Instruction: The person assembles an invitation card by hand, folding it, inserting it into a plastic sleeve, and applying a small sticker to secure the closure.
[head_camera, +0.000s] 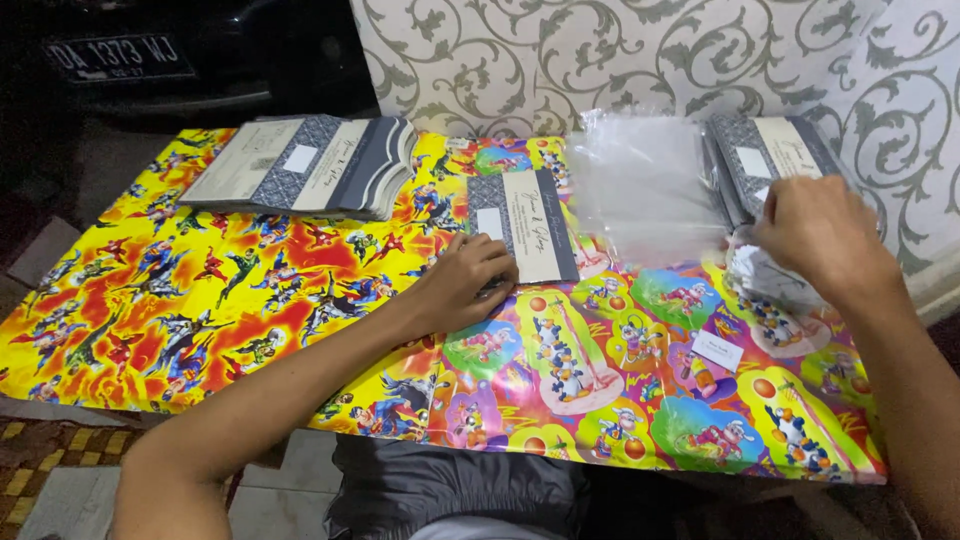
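Observation:
My left hand presses down on the near left corner of a grey-and-cream patterned card that lies flat in the middle of the low table. My right hand reaches to the right and grips the edge of a clear plastic sleeve from a pile of sleeves. Just behind that hand lies a stack of the same cards. A second, larger stack of cards is spread at the back left.
The table is covered in bright cartoon wrapping paper. A small white label lies on it near the right. A swirl-patterned wall rises behind; a dark vehicle stands at the back left. Tiled floor shows below.

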